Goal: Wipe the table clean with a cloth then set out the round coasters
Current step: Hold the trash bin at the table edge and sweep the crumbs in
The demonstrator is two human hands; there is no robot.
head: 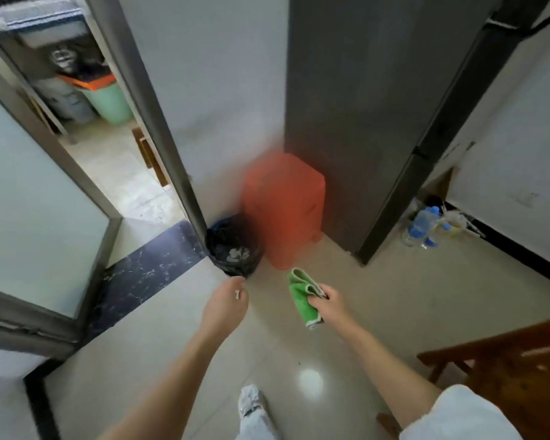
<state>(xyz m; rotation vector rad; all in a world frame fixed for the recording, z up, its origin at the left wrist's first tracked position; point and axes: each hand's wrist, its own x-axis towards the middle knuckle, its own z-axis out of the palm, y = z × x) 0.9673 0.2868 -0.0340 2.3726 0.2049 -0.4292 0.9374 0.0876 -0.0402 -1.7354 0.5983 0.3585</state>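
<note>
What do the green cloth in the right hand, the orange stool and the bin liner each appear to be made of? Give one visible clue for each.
Green cloth: soft fabric, probably microfibre; it folds limply and has a pale stitched edge.
Orange stool: likely moulded plastic; uniform colour, rounded corners, though blurred.
Bin liner: thin black plastic film; glossy and crinkled.
</note>
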